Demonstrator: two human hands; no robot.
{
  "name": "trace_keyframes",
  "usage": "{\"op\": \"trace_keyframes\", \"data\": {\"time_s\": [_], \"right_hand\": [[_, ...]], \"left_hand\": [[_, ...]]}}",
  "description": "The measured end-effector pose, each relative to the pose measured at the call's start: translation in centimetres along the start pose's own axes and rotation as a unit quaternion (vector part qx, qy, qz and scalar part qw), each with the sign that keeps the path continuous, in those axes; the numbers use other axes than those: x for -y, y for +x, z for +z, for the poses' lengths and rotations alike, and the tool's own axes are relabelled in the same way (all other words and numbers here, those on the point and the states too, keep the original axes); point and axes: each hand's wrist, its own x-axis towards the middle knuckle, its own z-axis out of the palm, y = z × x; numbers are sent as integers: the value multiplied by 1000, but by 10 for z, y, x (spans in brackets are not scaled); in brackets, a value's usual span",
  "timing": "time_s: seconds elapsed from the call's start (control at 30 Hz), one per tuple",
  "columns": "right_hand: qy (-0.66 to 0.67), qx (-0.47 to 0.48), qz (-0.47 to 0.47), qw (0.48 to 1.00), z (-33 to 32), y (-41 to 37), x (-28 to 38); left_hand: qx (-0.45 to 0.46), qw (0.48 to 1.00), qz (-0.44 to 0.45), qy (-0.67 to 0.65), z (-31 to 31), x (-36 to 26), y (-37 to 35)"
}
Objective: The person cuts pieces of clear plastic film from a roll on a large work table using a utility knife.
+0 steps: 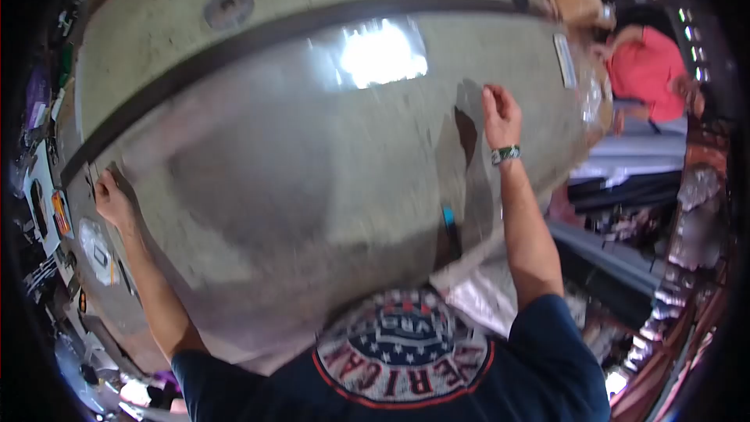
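Observation:
A large, clear, glossy sheet [258, 164] appears to be spread over the worktable [156, 31]. It shows a bright light reflection and a dark, blurred mirror image. At the table's left side, my left hand [113, 197] is closed in a pinch, apparently on the sheet's edge. My right hand [501, 116], with a patterned band on the wrist, is raised over the right part and also pinched, seemingly on the sheet. The sheet's exact edges are hard to make out. A long dark strip [312, 19] curves across the table beyond both hands.
A grey disc [229, 6] lies past the strip. Near me is a small tool with a blue part [448, 217]. A white label-like piece [564, 61] lies at the right. A person in a red shirt [648, 70] is at the far right. Clutter lines the left side.

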Motion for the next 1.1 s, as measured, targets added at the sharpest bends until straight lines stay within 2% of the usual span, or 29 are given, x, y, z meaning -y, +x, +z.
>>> {"op": "trace_keyframes", "data": {"time_s": [0.03,0.1,0.17,0.2,0.23,0.27,0.37,0.4,0.47,0.57,0.6,0.73,0.83,1.0,1.1], "right_hand": [[-6,26,11,1000,-29,-32,10],[-93,75,52,991,-64,-102,24],[-146,139,50,978,-87,-162,42],[-213,163,5,963,-96,-190,38],[-220,187,34,957,-102,-213,38],[-234,202,15,951,-106,-234,30],[-253,194,-25,947,-98,-270,19],[-248,187,-30,950,-95,-275,14],[-238,170,-40,955,-90,-279,4],[-186,164,-30,968,-87,-276,-12],[-177,163,-15,970,-87,-273,-12],[-144,233,71,959,-90,-258,-19],[-171,277,53,944,-92,-250,-16],[-190,234,-63,952,-95,-251,-8],[-154,282,-44,946,-84,-237,-15]], "left_hand": [[0,999,10,38,-10,-6,-10],[38,999,-17,-21,-24,-47,-58],[81,996,-20,42,-22,-115,-140],[121,987,28,100,-16,-155,-187],[198,976,69,59,-10,-179,-239],[247,966,-33,-72,5,-158,-292],[438,878,190,18,37,-288,-425],[461,863,207,-28,51,-302,-460],[442,852,277,44,72,-331,-508],[436,840,310,87,90,-329,-545],[406,854,317,74,89,-329,-548],[376,875,300,52,89,-336,-550],[362,889,270,73,93,-338,-557],[310,915,249,63,90,-341,-567],[278,932,228,44,87,-339,-572]]}}
